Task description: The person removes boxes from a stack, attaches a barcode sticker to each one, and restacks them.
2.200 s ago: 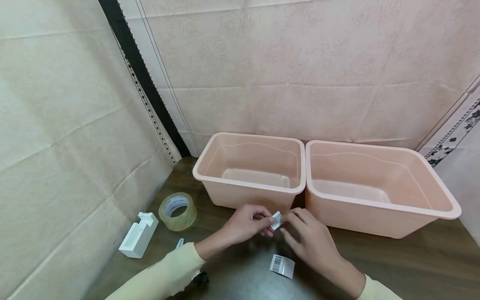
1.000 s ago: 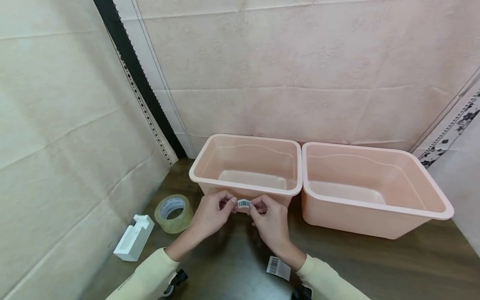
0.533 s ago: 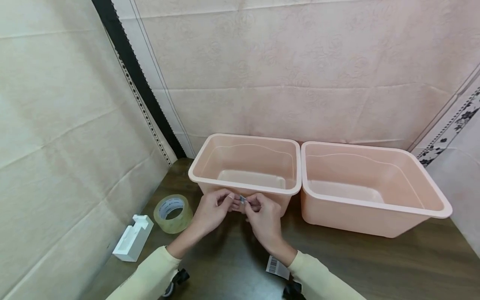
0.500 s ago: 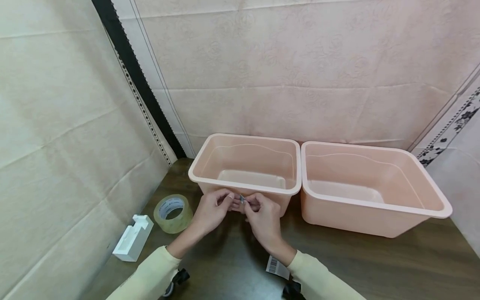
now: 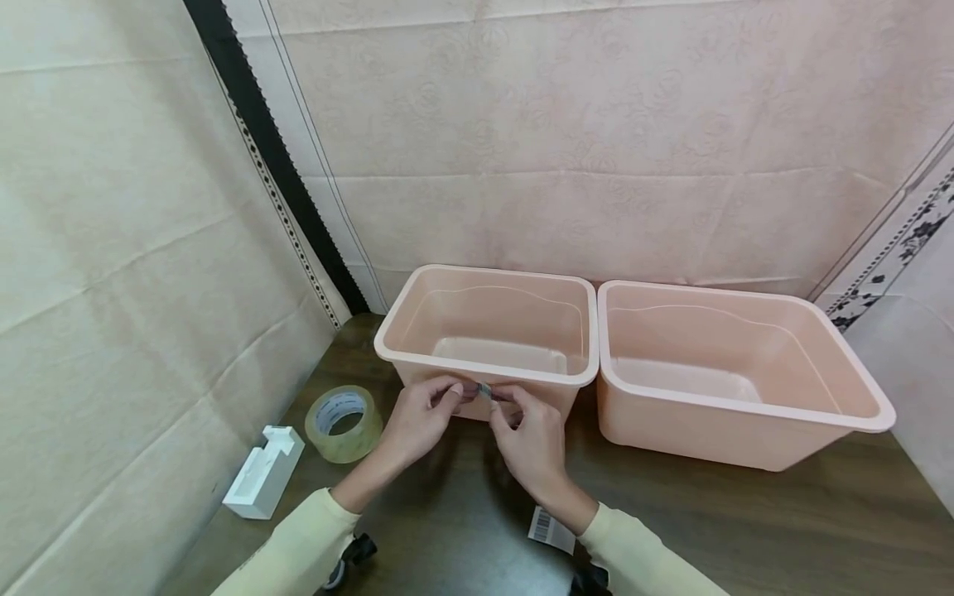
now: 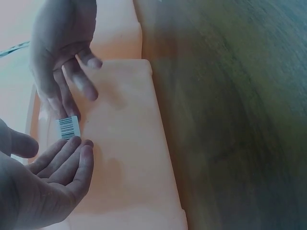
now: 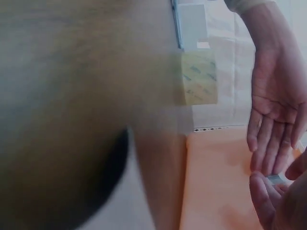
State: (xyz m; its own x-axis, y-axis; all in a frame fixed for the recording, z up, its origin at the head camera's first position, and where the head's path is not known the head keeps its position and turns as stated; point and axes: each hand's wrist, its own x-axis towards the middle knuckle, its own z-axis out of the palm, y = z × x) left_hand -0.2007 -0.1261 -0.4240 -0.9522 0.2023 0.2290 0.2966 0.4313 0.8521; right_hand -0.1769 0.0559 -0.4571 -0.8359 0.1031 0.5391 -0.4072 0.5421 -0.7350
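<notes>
A small white barcode label (image 6: 68,127) is between my two hands at the front wall of the left pink bin (image 5: 425,358). My right hand (image 5: 532,443) holds the label's right end at its fingertips. From the other side my left hand (image 5: 419,420) touches the label with nearly straight fingers, its thumb apart from them in the left wrist view. Printed bars face the left wrist camera; from the head view the label (image 5: 484,389) looks narrow and tilted. Whether it touches the bin wall I cannot tell. A larger barcode label sheet (image 5: 551,530) lies under my right forearm.
Right of the first bin stands a second pink bin (image 5: 745,406). A roll of clear tape (image 5: 344,439) and a white notched block (image 5: 264,473) sit on the wooden table (image 5: 715,530) to the left. Cloth walls close off the back and left.
Both hands have moved left, from before the gap between the bins to the left bin's front. The label, earlier pinched flat by both hands, has tilted, and the left thumb now stands off it.
</notes>
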